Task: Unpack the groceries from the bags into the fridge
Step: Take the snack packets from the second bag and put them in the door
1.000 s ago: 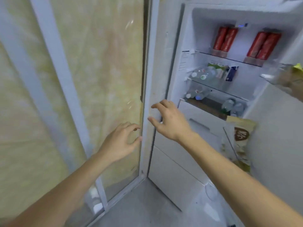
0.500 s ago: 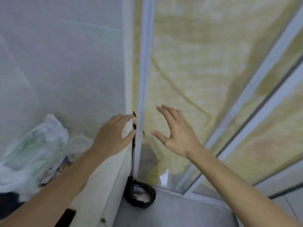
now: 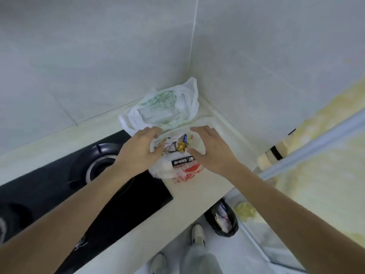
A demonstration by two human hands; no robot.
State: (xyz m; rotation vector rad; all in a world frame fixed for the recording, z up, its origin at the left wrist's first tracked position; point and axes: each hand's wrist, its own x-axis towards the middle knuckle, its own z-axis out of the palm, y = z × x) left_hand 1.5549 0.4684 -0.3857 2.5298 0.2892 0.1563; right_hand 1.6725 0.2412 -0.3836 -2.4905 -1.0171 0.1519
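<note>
Over at nine o'clock sits the black hob (image 3: 122, 196), sunk into the pale worktop (image 3: 59, 141), with a round burner (image 3: 98, 165) showing just beyond the left forearm. Now the left hand (image 3: 138, 153) is right on the near bag (image 3: 177, 167), a white one with red print and a black label, which stands on the worktop at the hob's right-hand corner; its fingers (image 3: 156, 150) are curled loosely over the bag's left lip, touching the plastic, though whether they truly pinch it I cannot tell. Dead centre, the bag's mouth gapes and colourful packets (image 3: 178, 145) show inside, blurred beyond reading. At twelve o'clock, tucked into the wall corner and just behind the near bag, lies a second bag (image 3: 164, 109), white with green print, handles flopped up. On to the right hand (image 3: 213, 149): fingers spread and relaxed, resting on the bag's right lip, thumb against its side, nothing clamped in it. Down at five o'clock, on the floor, a small black bin (image 3: 223, 220) holding wrappers stands just beside the worktop's end, and at six o'clock a pair of pale shoes (image 3: 198, 234).
</note>
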